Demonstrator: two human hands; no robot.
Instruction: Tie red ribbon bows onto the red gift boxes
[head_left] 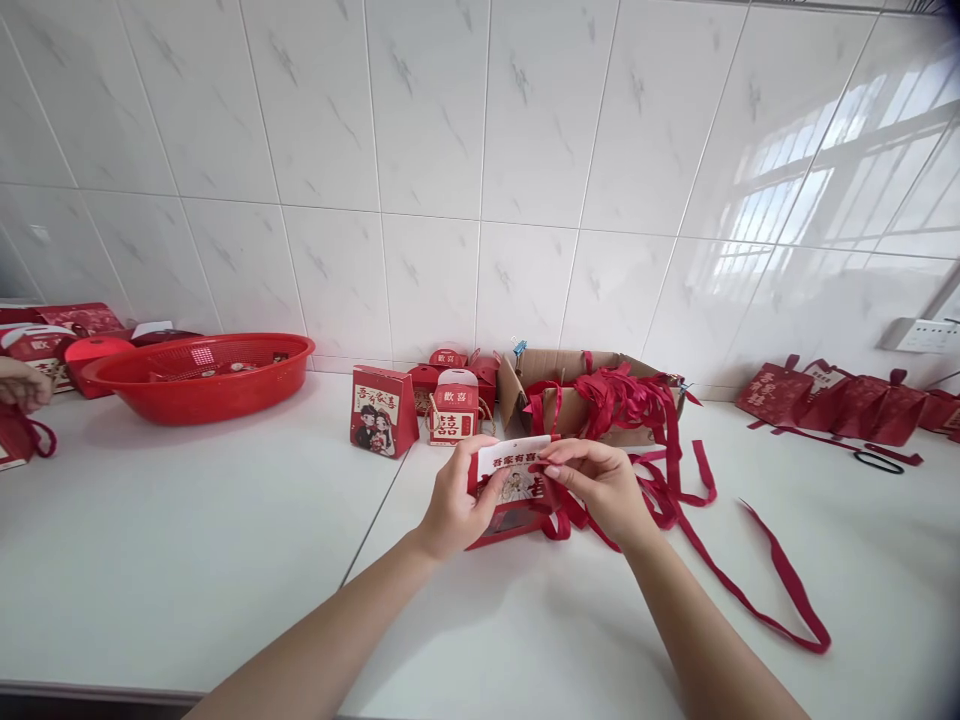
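Low in the centre, my left hand [461, 500] grips the left side of a red and white gift box [517, 485] printed with figures and characters. The fingers of my right hand [600, 485] are pinched at the box's upper right, on a piece of dark red ribbon [555, 525] that hangs down beside it. More ribbon lies on the table to the right. Behind my hands a cardboard box [517, 395] holds a heap of red ribbons [615, 400].
A red plastic basket [210, 400] stands at the left. Near the wall are an upright red box [381, 410] and several smaller boxes [454, 400]. Red bags [825, 400] and black scissors [877, 462] lie at the right. Another person's hand [22, 385] shows at the left edge.
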